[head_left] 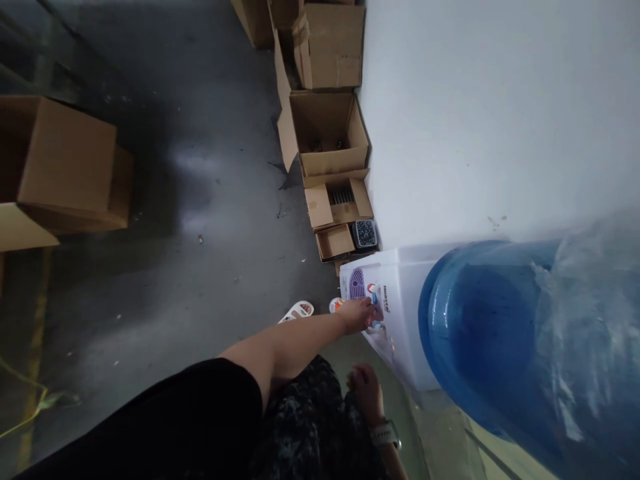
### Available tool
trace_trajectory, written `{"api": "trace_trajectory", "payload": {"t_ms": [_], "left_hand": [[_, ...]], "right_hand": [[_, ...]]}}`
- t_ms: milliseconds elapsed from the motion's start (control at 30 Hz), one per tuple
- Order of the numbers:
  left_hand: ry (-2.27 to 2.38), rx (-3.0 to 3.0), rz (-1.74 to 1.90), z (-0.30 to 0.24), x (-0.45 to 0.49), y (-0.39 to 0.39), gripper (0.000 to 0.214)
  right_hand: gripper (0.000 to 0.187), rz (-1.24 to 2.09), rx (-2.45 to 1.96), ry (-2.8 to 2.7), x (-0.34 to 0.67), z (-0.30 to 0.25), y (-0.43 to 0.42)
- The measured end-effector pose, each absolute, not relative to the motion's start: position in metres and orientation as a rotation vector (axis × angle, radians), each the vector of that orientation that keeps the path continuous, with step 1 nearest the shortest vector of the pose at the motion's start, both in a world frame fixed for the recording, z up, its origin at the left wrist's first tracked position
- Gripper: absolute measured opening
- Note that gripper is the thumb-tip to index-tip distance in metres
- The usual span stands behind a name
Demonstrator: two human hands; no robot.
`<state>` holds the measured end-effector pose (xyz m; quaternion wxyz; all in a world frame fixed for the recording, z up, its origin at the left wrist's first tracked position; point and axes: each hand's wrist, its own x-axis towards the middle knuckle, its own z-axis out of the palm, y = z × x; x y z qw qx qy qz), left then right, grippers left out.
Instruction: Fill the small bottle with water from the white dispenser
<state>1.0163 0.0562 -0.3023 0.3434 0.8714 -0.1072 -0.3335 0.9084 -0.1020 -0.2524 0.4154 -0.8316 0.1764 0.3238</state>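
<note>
Beside the white wall (pixel 475 120) | white water dispenser (pixel 400 313) stood at 4 o'clock, blue water bottle (pixel 480 340) atop it, plastic-sleeved; judged heavy, slippery, best gripped low | left hand (pixel 357 315) lay against front panel (pixel 359 283), grip unclear | right hand (pixel 365 390) half-curled, holding nothing visible | cardboard boxes (pixel 327 130) lined wall at 12 o'clock

White water cooler (pixel 400 300), blue bottle (pixel 485 340)

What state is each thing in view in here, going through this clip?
Left hand: stretched out, on the dispenser's front by the taps.
Right hand: lowered, fingers curled, wristwatch on.
Water dispenser: white, standing against the wall.
Blue water bottle: seated on the dispenser, partly covered by clear plastic.
Cardboard boxes: open, flaps loose, lined along the wall.
</note>
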Motion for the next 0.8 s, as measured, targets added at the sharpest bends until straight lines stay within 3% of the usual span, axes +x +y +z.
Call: {"api": "trace_trajectory", "payload": {"t_ms": [333,800], "left_hand": [[-0.267,2.272,-0.865,-0.306,1.016,0.056,0.028],[-0.267,2.259,-0.838,-0.305,1.013,0.056,0.028]], "right_hand": [[0.080,0.839,-1.855,0.413,0.944,-0.235,-0.046],[0.085,0.916,-1.912,0.371,0.944,-0.244,-0.055]]}}
